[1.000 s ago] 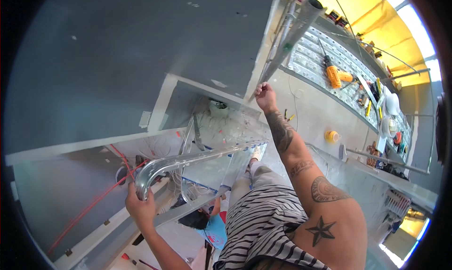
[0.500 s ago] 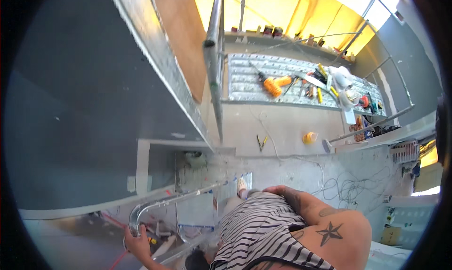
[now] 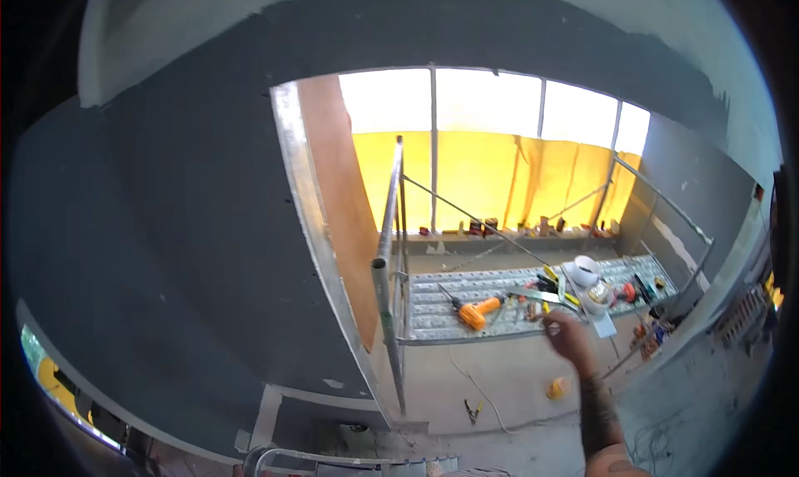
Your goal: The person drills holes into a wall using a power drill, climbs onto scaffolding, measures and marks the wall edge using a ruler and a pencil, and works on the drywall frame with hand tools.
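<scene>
My right hand (image 3: 568, 338) is raised on an outstretched, tattooed forearm (image 3: 601, 414). In the picture it overlaps the front edge of a perforated metal scaffold platform (image 3: 429, 315), below the tools there. Its fingers look bent but are smeared, so their grip is unclear; whether it touches the platform I cannot tell. An orange cordless drill (image 3: 474, 314) with a long bit lies on the platform. Right of it are a flat metal blade (image 3: 537, 295), yellow-handled tools and white round containers (image 3: 583, 270). My left hand is out of the picture. A metal ladder (image 3: 333, 459) shows at the lower edge.
Scaffold tubes (image 3: 389, 310) rise at the platform's left end. Grey wall (image 3: 166, 227) fills the left side. Yellow-handled pliers (image 3: 473, 410), a yellow tub (image 3: 558, 388) and a cable (image 3: 491, 400) lie on the floor level below. Small containers (image 3: 483, 226) line the far ledge.
My view has tilted up, so the ladder sits lower. My right hand has left my hip and reaches up and forward. My left hand, earlier around the ladder's rail, has dropped from view.
</scene>
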{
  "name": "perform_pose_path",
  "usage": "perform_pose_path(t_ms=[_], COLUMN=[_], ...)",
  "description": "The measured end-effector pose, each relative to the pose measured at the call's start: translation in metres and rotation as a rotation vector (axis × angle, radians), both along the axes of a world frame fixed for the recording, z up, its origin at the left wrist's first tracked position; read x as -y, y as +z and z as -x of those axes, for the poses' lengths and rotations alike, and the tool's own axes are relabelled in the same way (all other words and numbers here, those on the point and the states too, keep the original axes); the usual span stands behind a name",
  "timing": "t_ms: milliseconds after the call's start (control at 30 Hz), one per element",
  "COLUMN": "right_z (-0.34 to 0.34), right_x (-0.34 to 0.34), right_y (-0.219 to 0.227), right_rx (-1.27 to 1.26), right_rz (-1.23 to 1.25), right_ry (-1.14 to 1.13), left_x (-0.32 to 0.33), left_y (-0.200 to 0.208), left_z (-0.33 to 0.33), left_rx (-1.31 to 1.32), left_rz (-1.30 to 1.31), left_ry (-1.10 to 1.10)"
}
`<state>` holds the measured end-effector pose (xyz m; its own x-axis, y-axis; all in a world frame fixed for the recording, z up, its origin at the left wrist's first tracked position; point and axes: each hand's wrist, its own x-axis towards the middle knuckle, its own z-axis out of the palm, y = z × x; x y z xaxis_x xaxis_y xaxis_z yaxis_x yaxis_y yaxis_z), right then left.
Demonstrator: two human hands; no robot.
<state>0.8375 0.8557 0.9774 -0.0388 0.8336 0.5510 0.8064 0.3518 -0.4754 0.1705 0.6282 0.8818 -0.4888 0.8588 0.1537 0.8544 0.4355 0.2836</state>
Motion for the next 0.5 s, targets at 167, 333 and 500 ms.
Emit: perform_pose_path(t_ms=[167,333,500], right_z=[-0.036,-0.047,-0.087], right_x=[0.002,-0.019,-0.042], right_y=[0.168,0.314,0.415], right_rx=[0.18,0.34,0.719], right_rz=[-0.675,-1.024,-1.337], right_ry=[-0.194,-0.303,-0.39], left_x=[-0.006,-0.01,-0.028], left_y=[0.014,0.046,0.03], left_z=[0.003,-0.019,-0.02], left_rx=[0.079,0.213,0.319], left_rz=[-0.024,0.126,0.07], left_ry=[0.004,0.117,0.093])
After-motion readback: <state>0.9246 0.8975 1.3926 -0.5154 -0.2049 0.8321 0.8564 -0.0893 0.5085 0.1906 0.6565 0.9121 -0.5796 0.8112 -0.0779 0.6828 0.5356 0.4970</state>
